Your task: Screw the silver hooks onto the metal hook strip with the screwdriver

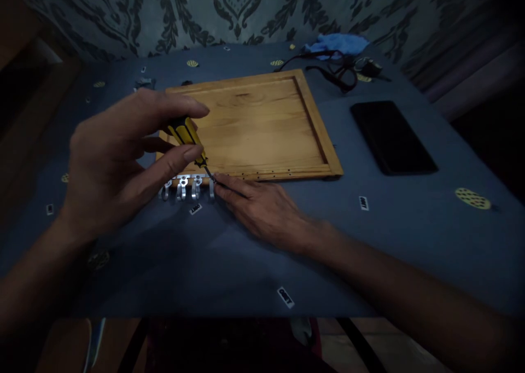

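My left hand (pixel 118 149) is closed around the yellow and black handle of a screwdriver (pixel 189 133), thumb on the near side and index finger over the top. The screwdriver tilts, and its thin shaft reaches down to the near edge of a framed wooden board (pixel 254 118). At that spot my right hand (pixel 262 206) has its fingertips pressed together against a silver metal hook (pixel 212 188). Several like hooks (pixel 182 188) line the edge to the left, partly behind my left hand. Small dark holes dot the edge to the right.
A black phone or tablet (pixel 394 138) lies right of the board. Behind it are dark-framed glasses (pixel 338 77) and a blue cloth (pixel 338 45). A patterned cloth covers the table (pixel 328 285), whose front edge is close. A patterned wall covering (pixel 238 12) rises behind.
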The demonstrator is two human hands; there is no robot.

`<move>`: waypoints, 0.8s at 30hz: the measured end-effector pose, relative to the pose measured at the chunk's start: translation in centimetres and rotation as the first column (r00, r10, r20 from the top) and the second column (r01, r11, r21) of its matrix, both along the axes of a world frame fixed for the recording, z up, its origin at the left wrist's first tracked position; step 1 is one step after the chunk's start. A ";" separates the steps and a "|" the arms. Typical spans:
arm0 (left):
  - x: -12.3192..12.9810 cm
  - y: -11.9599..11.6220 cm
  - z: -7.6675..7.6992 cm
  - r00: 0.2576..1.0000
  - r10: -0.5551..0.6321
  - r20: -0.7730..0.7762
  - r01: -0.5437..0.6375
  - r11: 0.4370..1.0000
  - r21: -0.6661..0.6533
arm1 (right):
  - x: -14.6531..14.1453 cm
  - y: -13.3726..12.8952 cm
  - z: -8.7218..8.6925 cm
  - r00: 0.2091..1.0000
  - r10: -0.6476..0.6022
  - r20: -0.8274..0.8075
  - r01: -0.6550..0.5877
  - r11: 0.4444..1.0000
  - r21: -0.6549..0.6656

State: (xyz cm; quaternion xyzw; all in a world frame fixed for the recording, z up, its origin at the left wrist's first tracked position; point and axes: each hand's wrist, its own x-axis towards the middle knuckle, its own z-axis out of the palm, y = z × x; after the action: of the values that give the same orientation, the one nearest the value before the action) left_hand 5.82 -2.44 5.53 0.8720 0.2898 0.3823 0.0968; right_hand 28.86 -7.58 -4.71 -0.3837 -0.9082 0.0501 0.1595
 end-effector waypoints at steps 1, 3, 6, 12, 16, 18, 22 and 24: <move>0.0 0.1 -0.1 1.000 -0.004 0.017 0.003 1.000 0.013 | 0.0 0.0 0.0 1.000 0.002 0.003 -0.002 1.000 0.002; -0.1 0.2 -0.3 1.000 -0.017 0.025 0.016 0.999 0.046 | 0.0 0.0 0.0 1.000 0.008 0.007 -0.008 1.000 0.010; -0.1 0.0 -0.4 0.999 0.034 0.009 -0.035 0.995 0.094 | 0.1 0.0 -0.1 1.000 0.020 0.007 -0.020 1.000 0.021; 0.4 -1.5 0.1 0.980 0.201 -0.002 -0.201 0.980 -0.015 | 0.1 0.1 -0.2 1.000 0.016 -0.019 -0.017 1.000 -0.008; 0.7 -1.9 0.3 0.988 0.147 0.051 -0.140 0.982 -0.126 | 0.1 0.0 0.0 1.000 0.021 -0.001 -0.021 1.000 -0.017; 0.8 -2.1 0.4 0.993 0.103 0.057 -0.090 0.978 -0.190 | 0.1 0.0 0.1 1.000 0.012 0.009 -0.011 1.000 -0.007; 0.7 -1.6 0.4 0.997 0.019 0.077 -0.003 0.978 -0.206 | 0.1 0.0 0.1 1.000 0.007 0.008 -0.007 1.000 -0.003; 0.4 -0.9 0.2 0.995 -0.022 0.098 0.040 0.982 -0.183 | 0.1 0.0 0.0 1.000 0.008 -0.003 -0.008 1.000 -0.004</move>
State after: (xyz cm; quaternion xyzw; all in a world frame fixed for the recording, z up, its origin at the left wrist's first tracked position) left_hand 6.18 -3.35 5.69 0.8444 0.3054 0.3934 0.1971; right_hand 28.97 -7.62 -4.74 -0.3804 -0.9093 0.0533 0.1601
